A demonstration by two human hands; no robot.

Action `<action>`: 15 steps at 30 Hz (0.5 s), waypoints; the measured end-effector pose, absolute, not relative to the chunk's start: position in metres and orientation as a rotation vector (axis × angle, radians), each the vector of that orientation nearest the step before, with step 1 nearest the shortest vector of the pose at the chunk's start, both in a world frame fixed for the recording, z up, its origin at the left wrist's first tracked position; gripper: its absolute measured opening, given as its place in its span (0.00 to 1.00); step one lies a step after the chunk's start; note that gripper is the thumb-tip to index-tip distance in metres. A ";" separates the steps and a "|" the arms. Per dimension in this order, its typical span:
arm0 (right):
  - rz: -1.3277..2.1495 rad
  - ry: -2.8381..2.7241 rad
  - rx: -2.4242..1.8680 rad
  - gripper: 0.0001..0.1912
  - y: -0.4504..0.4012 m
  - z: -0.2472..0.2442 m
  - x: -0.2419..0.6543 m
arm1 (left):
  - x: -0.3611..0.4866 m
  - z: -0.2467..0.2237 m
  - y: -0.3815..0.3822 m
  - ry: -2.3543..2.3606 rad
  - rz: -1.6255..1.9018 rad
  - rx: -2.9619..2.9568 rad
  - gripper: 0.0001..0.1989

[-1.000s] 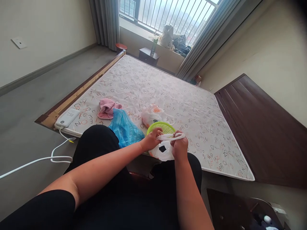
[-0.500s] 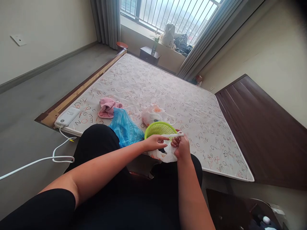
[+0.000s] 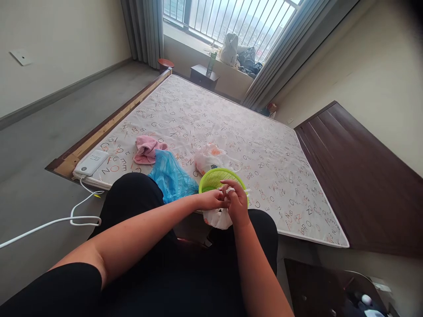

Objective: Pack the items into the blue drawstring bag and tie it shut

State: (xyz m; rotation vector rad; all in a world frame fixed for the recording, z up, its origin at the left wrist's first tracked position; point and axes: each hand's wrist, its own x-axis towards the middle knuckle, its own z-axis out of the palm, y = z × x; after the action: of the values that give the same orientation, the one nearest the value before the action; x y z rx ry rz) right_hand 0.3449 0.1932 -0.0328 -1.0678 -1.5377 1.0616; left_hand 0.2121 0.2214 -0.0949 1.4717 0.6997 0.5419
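Observation:
In the head view my two hands meet in front of a lime-green mesh basket (image 3: pixel 211 178) at the near edge of the mattress. A white plastic bag (image 3: pixel 218 219) with orange print hangs under them, just before the basket. My left hand (image 3: pixel 211 199) is closed, its fingertips pinching the bag's twisted top. Around the same white plastic my right hand (image 3: pixel 237 206) is closed too, with a strip showing between its fingers and its index finger bent over the top. The exact grip of the fingertips is partly hidden.
A blue plastic bag (image 3: pixel 173 179), a pink towel (image 3: pixel 147 149) and another white bag (image 3: pixel 211 156) lie on the mattress (image 3: pixel 205 119). At its left corner sits a white device (image 3: pixel 91 163) with a white cable (image 3: pixel 49 229). A dark table (image 3: pixel 313 281) stands at lower right.
My right hand has moved left and turned inward, so both hands are now together. The white strip that was stretched between them is now bunched at the fingers.

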 end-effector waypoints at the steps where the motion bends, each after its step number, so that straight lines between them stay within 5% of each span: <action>1: 0.999 -1.632 -1.107 0.16 0.196 -0.032 0.349 | 0.212 -0.094 0.220 0.702 0.521 1.517 0.10; 7: 0.812 -2.121 -1.380 0.19 0.217 -0.023 0.390 | 0.209 -0.087 0.208 0.664 0.500 1.457 0.15; 15: 0.831 -1.873 -1.604 0.08 0.199 -0.013 0.406 | 0.209 -0.085 0.223 0.785 0.924 1.100 0.19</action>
State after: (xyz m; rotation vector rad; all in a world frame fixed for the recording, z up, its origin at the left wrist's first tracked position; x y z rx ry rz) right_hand 0.4060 0.1986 -0.0133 -1.6038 -1.8727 0.8313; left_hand 0.2088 0.2231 -0.0855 1.0995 0.7853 0.9242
